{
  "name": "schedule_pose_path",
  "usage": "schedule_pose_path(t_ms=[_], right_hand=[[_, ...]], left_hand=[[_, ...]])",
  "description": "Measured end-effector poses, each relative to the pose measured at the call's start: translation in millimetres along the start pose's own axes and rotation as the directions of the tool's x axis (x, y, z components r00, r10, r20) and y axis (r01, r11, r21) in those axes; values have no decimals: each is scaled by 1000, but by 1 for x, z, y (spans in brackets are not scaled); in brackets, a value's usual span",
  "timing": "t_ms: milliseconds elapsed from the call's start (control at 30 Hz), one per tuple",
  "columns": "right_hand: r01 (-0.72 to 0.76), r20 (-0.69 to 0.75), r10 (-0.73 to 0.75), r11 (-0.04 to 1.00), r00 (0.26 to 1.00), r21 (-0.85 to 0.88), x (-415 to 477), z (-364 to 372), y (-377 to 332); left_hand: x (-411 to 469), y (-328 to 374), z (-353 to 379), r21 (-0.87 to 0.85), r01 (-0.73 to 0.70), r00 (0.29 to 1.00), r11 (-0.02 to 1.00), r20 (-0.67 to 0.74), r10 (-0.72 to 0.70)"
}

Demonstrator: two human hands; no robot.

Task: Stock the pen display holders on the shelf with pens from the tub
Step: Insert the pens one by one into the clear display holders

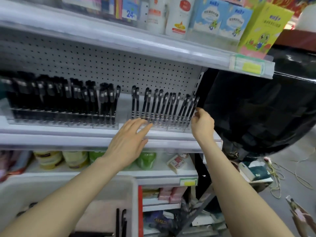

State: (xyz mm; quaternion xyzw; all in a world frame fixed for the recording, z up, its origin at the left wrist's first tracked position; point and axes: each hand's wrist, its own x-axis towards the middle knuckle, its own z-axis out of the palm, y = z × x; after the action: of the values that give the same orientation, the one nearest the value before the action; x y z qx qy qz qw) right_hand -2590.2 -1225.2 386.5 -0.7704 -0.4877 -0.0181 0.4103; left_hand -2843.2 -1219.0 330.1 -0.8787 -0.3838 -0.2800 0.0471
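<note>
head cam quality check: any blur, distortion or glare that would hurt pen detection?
Head view: strong wide-angle bend, so the shelf edge bows. The left-holder pens and top-shelf boxes are smeared. The right-holder pens, left hand and right hand are sharper. There is faint glare on the glossy black surface. Lighting is even, with no hard shadows.

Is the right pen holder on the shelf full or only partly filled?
Partly filled: black pens stand in the right pen holder with visible gaps between them, unlike the densely packed left pen holder.
</note>
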Motion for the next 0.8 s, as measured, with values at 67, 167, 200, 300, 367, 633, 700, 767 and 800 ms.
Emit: schedule_pose_path(t_ms=[67,167,200,300,367,633,700,767,800], right_hand=[[48,-8,-48,999,999,9,-27,3,-14],[86,50,-89,994,995,72,-76,20,-37],[97,79,-105,990,991,99,-94,27,-45],[133,176,-166,974,970,183,-152,52,-68],[146,229,-195,966,954,215,-186,67,-81],[60,513,-111,992,851,114,-282,115,-100],[104,632,-84,995,771,6,-291,122,-92],[157,759,-49,985,649,-71,-292,121,-85],[178,801,-36,980,597,-88,-292,119,-84]], left_hand=[[-23,-15,-11,-22,40,999,999,1,-40],[-68,-39,-23,-71,108,994,992,1,-108],[-85,-46,-26,-79,125,992,989,7,-125],[-135,-67,-29,-61,189,982,980,36,-187],[-163,-81,-29,-59,223,973,973,70,-219],[-205,-108,-16,7,244,967,970,68,-244],[-206,-107,-14,24,240,970,970,41,-241],[-206,-106,-12,26,242,970,970,26,-242],[-206,-105,-10,24,244,969,970,20,-244]])
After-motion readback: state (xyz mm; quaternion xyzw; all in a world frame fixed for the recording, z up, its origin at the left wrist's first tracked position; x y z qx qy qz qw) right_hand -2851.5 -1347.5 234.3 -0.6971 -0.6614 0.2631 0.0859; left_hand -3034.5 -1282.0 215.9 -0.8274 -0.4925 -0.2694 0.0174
